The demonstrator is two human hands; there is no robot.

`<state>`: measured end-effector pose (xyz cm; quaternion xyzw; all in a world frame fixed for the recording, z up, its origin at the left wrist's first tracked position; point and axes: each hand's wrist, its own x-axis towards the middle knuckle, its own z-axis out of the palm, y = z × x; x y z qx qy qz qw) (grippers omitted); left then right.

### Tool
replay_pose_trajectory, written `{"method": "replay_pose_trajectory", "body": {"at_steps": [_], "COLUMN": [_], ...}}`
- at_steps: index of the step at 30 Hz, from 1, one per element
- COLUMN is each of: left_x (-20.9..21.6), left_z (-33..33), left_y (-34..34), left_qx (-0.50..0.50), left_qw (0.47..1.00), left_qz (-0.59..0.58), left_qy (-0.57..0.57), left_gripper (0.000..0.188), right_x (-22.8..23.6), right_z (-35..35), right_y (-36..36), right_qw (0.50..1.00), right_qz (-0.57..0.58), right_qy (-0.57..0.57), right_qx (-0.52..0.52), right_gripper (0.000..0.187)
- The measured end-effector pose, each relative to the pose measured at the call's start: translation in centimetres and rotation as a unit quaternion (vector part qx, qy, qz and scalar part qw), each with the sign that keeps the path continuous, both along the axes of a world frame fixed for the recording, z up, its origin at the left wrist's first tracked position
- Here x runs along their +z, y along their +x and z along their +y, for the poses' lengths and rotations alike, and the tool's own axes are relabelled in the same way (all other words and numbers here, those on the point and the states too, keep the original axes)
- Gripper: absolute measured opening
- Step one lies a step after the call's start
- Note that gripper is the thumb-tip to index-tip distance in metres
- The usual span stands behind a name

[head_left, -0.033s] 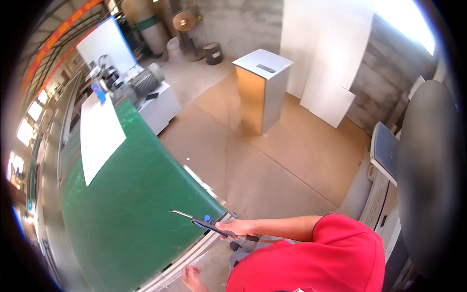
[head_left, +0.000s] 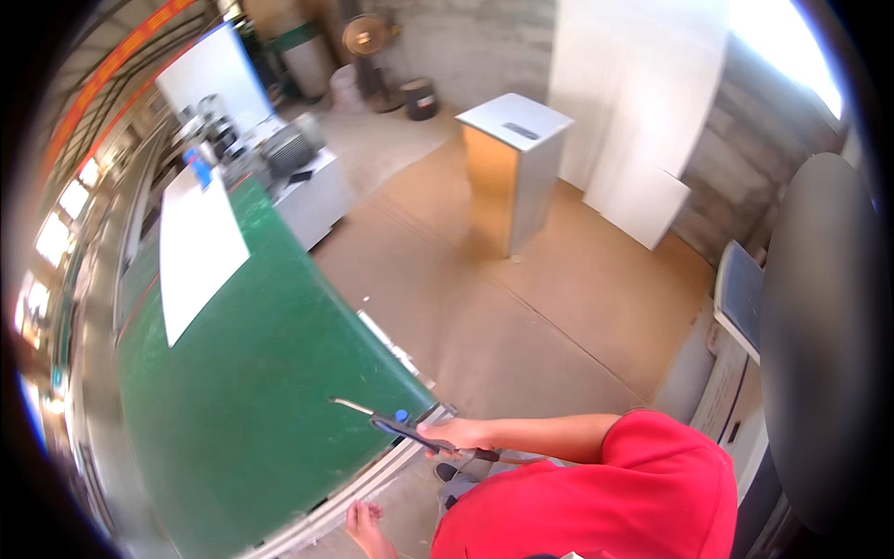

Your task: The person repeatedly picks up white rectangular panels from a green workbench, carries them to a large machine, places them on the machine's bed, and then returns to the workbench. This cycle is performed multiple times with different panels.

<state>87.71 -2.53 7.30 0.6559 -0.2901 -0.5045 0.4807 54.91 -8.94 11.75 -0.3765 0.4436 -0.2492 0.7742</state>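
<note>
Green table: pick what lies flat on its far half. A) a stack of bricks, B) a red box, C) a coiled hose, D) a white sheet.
D: a long white sheet lies flat on the green table, far from the right hand, which grips a thin nozzle tool over the near corner.

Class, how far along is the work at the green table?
Done: a white sheet lies flat on the green table. In hand: the right hand holds a thin-nozzled tool over its near corner; the left hand is by the edge. Left: the sheet seems untouched.
</note>
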Motion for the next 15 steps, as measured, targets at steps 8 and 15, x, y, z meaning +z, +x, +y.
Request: {"method": "replay_pose_trajectory", "body": {"at_steps": [8,15], "left_x": [-0.5,-2.5], "left_z": [-3.0,-8.7], "left_y": [3.8,12.6], "left_qx": [-0.002,0.025], "left_qw": [0.999,0.998], "left_qz": [-0.025,-0.04], "left_qy": [-0.023,-0.047], "left_gripper": [0.031,0.033], "right_x": [0.1,1.9], "right_z": [-4.7,-19.1], "right_y": [1.1,5.7], "right_qw": [0.998,0.974], "right_qz": [-0.022,-0.105], "right_qy": [0.034,0.062], "right_qx": [-0.042,-0.193], "right_gripper": [0.053,0.057]}}
